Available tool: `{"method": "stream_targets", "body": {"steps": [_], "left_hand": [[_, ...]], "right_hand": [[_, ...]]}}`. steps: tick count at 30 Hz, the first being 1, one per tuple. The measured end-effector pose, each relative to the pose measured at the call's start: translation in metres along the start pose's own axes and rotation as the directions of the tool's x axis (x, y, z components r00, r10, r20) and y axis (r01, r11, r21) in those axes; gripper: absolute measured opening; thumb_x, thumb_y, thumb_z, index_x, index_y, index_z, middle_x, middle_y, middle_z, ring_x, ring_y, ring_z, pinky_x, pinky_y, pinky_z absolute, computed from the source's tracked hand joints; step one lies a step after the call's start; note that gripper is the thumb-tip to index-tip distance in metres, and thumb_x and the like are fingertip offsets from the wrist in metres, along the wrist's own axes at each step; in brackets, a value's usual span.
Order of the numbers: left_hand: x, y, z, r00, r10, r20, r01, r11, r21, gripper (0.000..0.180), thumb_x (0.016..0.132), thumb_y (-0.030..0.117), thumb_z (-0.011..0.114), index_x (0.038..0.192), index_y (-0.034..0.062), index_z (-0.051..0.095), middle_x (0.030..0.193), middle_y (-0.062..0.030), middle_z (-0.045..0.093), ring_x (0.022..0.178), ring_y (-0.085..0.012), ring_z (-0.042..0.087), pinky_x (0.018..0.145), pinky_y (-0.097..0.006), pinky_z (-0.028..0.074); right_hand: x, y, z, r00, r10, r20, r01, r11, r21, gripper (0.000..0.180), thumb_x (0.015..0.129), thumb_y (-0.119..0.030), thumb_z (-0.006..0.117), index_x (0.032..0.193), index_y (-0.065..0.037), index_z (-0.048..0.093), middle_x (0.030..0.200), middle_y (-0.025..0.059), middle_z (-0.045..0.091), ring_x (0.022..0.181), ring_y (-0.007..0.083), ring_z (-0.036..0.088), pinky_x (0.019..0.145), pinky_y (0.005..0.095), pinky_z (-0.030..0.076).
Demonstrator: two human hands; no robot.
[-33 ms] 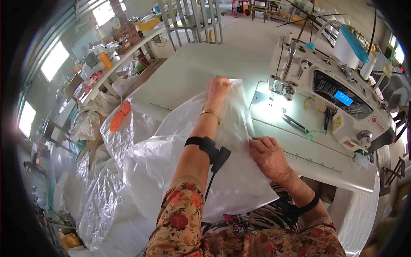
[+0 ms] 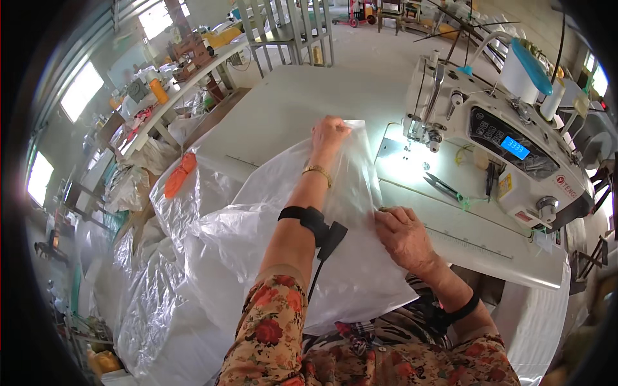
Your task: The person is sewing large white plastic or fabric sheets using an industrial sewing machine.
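A large clear plastic sheet (image 2: 277,212) lies spread over the white sewing table (image 2: 290,96). My left hand (image 2: 329,134) reaches to the sheet's far edge and grips it there. My right hand (image 2: 402,235) pinches the sheet's right edge, close to the table's front. A white sewing machine (image 2: 502,141) stands just right of both hands, its lamp lighting the needle plate (image 2: 402,157). A gold bracelet and a black wrist strap sit on my left forearm.
Thread snips (image 2: 444,186) lie on the table in front of the machine. More clear plastic is heaped at the left (image 2: 148,302), with an orange piece (image 2: 175,177) on it. A cluttered workbench (image 2: 167,90) runs along the far left. A thread cone (image 2: 521,71) stands behind the machine.
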State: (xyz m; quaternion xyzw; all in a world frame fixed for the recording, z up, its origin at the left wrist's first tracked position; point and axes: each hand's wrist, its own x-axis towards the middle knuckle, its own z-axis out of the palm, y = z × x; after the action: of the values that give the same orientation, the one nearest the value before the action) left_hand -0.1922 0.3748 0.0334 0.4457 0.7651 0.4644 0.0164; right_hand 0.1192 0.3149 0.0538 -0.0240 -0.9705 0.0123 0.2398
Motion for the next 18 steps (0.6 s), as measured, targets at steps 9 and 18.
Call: {"method": "stream_targets", "body": {"steps": [9, 18], "left_hand": [[-0.054, 0.055, -0.028, 0.999, 0.006, 0.036, 0.006, 0.953, -0.301, 0.02, 0.08, 0.02, 0.075, 0.085, 0.0008, 0.069, 0.074, -0.007, 0.067, 0.061, -0.0156, 0.057, 0.059, -0.029, 0.045], [-0.129, 0.161, -0.11, 0.944, 0.264, -0.195, -0.327, 0.81, -0.487, 0.01, 0.083, 0.007, 0.074, 0.083, 0.0, 0.068, 0.077, -0.0014, 0.066, 0.069, -0.0066, 0.053, 0.062, -0.023, 0.044]], "right_hand": [[-0.045, -0.01, -0.003, 1.0, -0.026, -0.006, 0.025, 0.997, -0.067, 0.043, 0.076, -0.011, 0.059, 0.118, -0.003, 0.062, 0.124, 0.0044, 0.056, 0.118, 0.0217, 0.049, 0.106, 0.043, 0.035], [-0.056, -0.022, -0.048, 0.979, 0.04, -0.198, -0.006, 0.985, 0.171, 0.031, 0.079, -0.013, 0.072, 0.108, -0.008, 0.066, 0.117, 0.0067, 0.06, 0.117, 0.0241, 0.05, 0.104, 0.0451, 0.038]]}}
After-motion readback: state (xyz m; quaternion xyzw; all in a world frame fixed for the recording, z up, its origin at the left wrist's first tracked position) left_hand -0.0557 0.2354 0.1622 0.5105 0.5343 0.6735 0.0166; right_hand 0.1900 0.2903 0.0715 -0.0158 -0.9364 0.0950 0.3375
